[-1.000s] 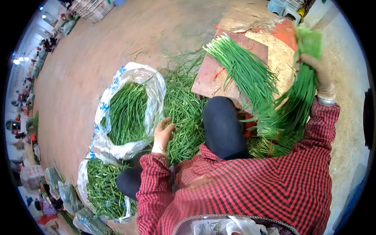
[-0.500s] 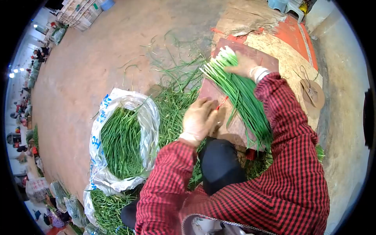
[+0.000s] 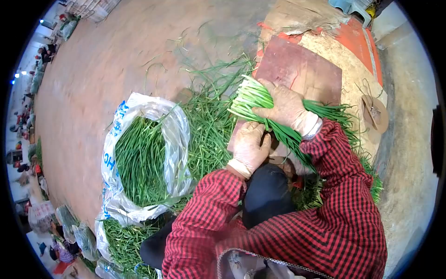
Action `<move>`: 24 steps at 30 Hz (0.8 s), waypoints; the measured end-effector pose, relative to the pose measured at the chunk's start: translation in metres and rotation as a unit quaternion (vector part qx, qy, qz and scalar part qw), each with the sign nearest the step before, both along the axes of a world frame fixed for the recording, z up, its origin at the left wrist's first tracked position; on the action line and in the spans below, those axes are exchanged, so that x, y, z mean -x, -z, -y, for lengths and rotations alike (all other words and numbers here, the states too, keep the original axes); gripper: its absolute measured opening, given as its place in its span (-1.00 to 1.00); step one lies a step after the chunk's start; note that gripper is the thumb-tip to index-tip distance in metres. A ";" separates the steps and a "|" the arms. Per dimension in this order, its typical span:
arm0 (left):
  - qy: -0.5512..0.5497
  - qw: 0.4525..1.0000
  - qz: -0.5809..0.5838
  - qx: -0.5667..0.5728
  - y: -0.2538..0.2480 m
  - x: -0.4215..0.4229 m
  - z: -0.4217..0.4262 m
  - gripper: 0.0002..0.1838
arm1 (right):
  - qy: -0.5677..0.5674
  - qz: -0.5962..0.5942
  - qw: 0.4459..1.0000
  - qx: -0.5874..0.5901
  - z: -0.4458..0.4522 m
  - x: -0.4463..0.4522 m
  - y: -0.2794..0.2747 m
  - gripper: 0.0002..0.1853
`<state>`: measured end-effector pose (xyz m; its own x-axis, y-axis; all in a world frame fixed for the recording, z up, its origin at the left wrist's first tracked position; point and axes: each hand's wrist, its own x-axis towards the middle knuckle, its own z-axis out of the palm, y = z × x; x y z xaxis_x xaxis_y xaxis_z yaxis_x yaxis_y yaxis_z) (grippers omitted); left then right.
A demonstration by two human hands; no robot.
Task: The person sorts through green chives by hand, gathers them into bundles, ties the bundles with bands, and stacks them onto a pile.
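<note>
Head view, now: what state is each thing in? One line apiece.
Bunch: gathered, pale ends together, lying over the board; whether tied, cannot tell.
Right hand: closed over the bunch.
Left hand: fingers bent, close beside the bunch; grip unclear.
Board: partly covered.
Upper bag: open, full of stalks.
Lower bag: open, holding tangled greens.
Loose stalks: heaped on the floor, untidy.

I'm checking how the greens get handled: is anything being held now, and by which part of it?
The right grip holds the green bundle just behind its pale ends. Whether the left grip holds anything can't be told.
</note>
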<state>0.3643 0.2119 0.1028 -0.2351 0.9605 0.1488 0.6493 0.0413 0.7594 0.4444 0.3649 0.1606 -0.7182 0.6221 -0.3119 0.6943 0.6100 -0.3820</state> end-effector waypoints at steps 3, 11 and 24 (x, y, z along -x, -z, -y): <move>0.025 0.999 0.019 -0.037 0.010 0.007 0.011 -0.83 | 0.033 -0.096 0.994 0.048 -0.017 -0.008 0.021 0.03; -0.131 0.979 0.108 -0.113 0.025 0.056 0.089 -0.82 | 0.028 -0.207 0.978 0.009 -0.028 -0.025 0.054 -0.14; -0.360 0.902 -0.203 0.121 0.085 0.277 0.227 -0.08 | -0.235 -0.243 0.915 0.219 0.080 0.187 0.027 -0.39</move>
